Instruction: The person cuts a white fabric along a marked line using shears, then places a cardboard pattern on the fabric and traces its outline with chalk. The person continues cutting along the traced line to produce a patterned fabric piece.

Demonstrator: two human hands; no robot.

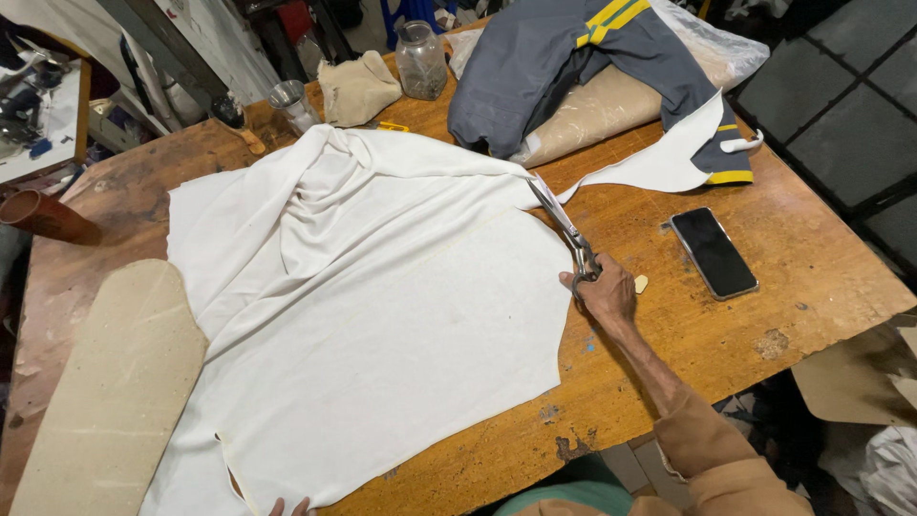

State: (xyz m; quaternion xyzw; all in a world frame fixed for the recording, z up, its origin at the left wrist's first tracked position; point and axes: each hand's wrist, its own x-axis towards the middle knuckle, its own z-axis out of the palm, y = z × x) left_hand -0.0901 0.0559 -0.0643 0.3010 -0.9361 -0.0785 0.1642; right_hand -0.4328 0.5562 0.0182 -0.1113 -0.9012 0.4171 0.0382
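A large piece of white fabric point(373, 306) lies spread over the wooden table point(669, 334). My right hand point(604, 291) grips the handles of metal scissors point(562, 225), whose blades point away from me and sit at the cloth's right edge, where a narrow white strip point(659, 162) trails off to the right. Only the fingertips of my left hand point(287, 506) show at the bottom edge, resting on the near edge of the fabric. A small piece of tailor's chalk point(641, 283) lies just right of my right hand.
A black phone point(714, 252) lies on the table at right. A grey and yellow garment point(573, 57) rests on a tan bundle at the back. A glass jar point(421, 59), a metal cup point(289, 100) and a beige cloth point(358, 88) stand behind. A padded beige board point(110, 392) lies at left.
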